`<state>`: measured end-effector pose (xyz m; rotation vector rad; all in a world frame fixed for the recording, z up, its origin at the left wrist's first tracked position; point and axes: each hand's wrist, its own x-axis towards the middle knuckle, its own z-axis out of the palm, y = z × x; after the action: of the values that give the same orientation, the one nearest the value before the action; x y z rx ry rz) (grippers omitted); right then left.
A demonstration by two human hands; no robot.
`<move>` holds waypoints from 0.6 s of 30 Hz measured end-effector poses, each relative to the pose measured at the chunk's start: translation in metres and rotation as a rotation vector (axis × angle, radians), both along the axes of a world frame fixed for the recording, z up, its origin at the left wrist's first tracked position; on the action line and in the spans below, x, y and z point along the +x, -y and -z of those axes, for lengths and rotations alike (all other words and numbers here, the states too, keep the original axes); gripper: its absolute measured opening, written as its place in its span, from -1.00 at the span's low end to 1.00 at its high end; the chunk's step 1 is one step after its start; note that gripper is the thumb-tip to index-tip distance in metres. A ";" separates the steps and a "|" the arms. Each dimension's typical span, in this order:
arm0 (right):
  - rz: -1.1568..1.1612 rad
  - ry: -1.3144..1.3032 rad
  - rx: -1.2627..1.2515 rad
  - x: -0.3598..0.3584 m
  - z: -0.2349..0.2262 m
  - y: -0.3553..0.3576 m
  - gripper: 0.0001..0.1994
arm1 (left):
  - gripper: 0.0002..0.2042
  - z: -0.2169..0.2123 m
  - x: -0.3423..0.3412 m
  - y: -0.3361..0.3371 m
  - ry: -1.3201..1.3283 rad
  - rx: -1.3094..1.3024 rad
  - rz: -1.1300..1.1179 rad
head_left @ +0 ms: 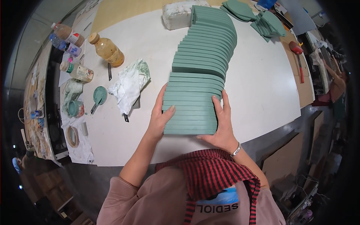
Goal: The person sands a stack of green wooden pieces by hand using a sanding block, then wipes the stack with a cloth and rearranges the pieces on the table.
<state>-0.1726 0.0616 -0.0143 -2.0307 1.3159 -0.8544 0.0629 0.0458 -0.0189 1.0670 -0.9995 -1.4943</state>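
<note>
Left hand (pixel 160 117) and right hand (pixel 222 123) clamp the near flat, green, curved-edged panels (pixel 191 112); uneven pressure could spill some.

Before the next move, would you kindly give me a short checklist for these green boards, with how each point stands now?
1. Left hand on the left side of the front green boards: ok, thumb over their edges.
2. Right hand on their right side: ok, thumb at the near end.
3. Front group distinct from the back green boards: ok, a dark gap shows between them.
4. White block touching the back boards: cannot tell; it stands beside their far end.
5. Tabletop left of the boards clear: not ok, a stained cloth lies there.
6. Weight of the front group: cannot tell.
</note>
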 end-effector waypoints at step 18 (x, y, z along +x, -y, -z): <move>0.037 -0.039 0.064 -0.001 -0.014 0.009 0.27 | -0.38 -0.048 0.036 0.096 0.358 -0.168 -0.015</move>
<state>-0.1734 0.0527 -0.0001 -1.9884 1.3889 -0.7826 0.0987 -0.0503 0.0292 1.2410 -1.3367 -1.2047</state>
